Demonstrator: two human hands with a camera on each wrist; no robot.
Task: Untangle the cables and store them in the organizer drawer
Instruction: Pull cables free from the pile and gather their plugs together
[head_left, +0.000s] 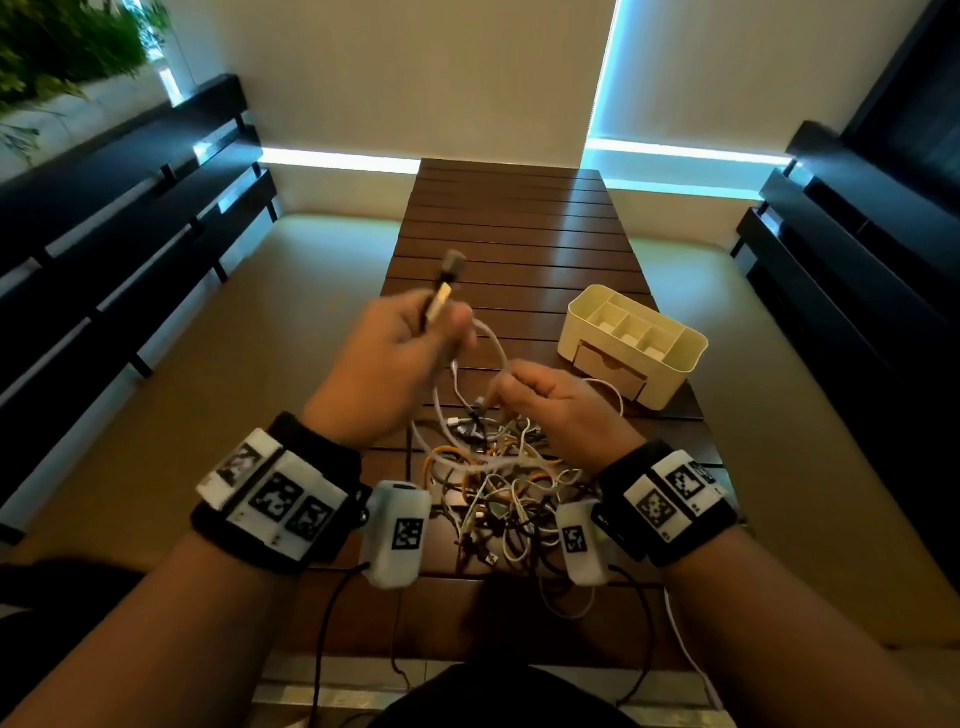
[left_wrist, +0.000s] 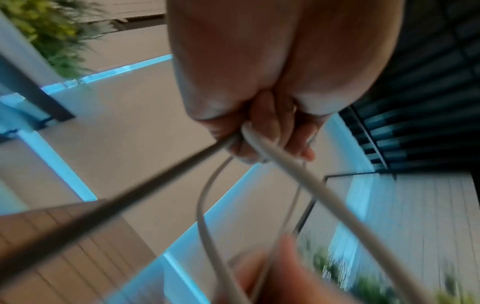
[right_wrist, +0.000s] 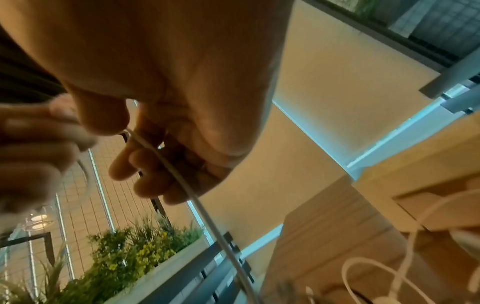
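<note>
A tangle of white, orange and dark cables (head_left: 498, 483) lies on the near part of the slatted wooden table (head_left: 519, 234). My left hand (head_left: 400, 358) is raised above it and grips a bunch of cable ends; a white plug (head_left: 439, 306) and a grey plug (head_left: 453, 262) stick up out of the fist. In the left wrist view a thick white cable (left_wrist: 306, 176) and a dark cable (left_wrist: 130, 189) run from the curled fingers. My right hand (head_left: 540, 400) pinches a thin white cable (right_wrist: 182, 181) just above the pile.
A cream organizer (head_left: 631, 345) with open top compartments and a closed front drawer stands on the table at the right, beyond my right hand. Dark benches (head_left: 130, 218) line both sides. Planter greenery (head_left: 62, 47) is at far left.
</note>
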